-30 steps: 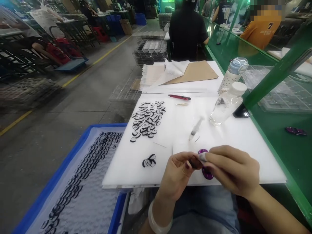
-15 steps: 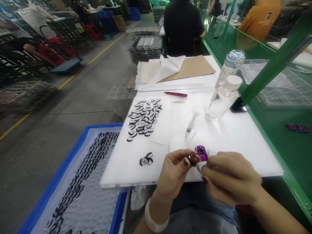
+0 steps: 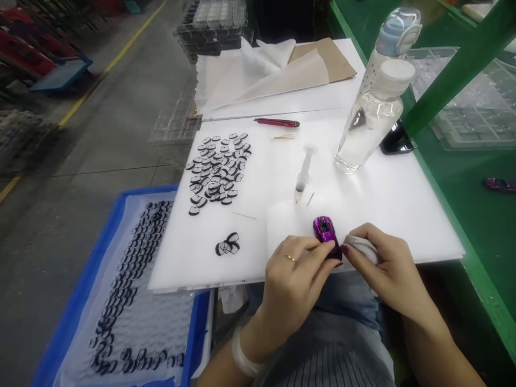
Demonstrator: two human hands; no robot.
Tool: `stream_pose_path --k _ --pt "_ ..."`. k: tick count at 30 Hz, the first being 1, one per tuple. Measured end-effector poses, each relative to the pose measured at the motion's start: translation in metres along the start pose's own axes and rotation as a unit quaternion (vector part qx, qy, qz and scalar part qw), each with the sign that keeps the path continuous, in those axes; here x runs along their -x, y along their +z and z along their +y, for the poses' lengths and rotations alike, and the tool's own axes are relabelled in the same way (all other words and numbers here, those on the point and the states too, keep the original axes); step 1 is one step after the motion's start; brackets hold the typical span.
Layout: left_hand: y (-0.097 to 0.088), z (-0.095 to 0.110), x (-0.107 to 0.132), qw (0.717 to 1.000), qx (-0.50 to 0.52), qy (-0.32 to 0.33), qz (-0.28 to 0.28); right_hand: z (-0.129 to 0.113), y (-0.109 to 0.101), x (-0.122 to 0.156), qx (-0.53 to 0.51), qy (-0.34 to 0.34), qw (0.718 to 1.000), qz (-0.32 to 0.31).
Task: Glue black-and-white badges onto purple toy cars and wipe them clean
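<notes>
A shiny purple toy car (image 3: 323, 228) lies at the front of the white table, its near end under my fingers. My left hand (image 3: 296, 274) is closed, thumb and fingers pinching a small dark glossy part (image 3: 335, 252) at that near end. Whether the part touches the car is hidden by the fingers. Close beside, on the right, my right hand (image 3: 389, 263) grips a crumpled white cloth (image 3: 363, 247), its thumb tip near the dark part. A clear syringe (image 3: 304, 174) and a thin dark pin (image 3: 310, 199) lie beyond the car.
Many black-edged pieces (image 3: 220, 169) spread over the left side, with a small cluster (image 3: 228, 245) nearer. A red cutter (image 3: 277, 123), water bottle (image 3: 368, 123) and phone (image 3: 397, 140) lie farther back. A blue-rimmed tray (image 3: 97, 231) stands lower left; a green post (image 3: 455, 70) rises right.
My left hand has turned over and brought the dark part down to the car's near end. My right hand has drawn back to the right with the cloth. The view has tilted down.
</notes>
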State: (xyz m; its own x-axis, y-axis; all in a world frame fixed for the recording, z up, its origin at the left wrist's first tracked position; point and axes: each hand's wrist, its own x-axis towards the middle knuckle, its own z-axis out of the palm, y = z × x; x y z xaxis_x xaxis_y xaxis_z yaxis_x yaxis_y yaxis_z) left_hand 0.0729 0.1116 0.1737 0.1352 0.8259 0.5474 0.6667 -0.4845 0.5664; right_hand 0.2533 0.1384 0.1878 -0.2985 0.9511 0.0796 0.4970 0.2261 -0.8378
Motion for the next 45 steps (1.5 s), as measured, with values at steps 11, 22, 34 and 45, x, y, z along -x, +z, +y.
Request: stream_pose_path --k 11,22,34,45 --pt "-0.003 -0.004 -0.002 0.996 0.043 -0.078 -0.012 -0.004 0.001 -0.002 0.005 0.007 1.0 -0.026" --pt "0.0 -0.007 -0.001 0.998 0.021 -0.045 -0.025 0.002 0.011 0.003 0.077 -0.074 0.994 0.031" --pt "-0.01 -0.011 -0.004 0.991 0.057 -0.085 -0.081 0.013 0.01 0.003 0.192 -0.286 0.929 0.136" --pt "-0.007 -0.015 0.007 0.996 0.083 -0.016 0.001 0.042 -0.048 -0.039 0.405 -0.161 0.863 0.256"
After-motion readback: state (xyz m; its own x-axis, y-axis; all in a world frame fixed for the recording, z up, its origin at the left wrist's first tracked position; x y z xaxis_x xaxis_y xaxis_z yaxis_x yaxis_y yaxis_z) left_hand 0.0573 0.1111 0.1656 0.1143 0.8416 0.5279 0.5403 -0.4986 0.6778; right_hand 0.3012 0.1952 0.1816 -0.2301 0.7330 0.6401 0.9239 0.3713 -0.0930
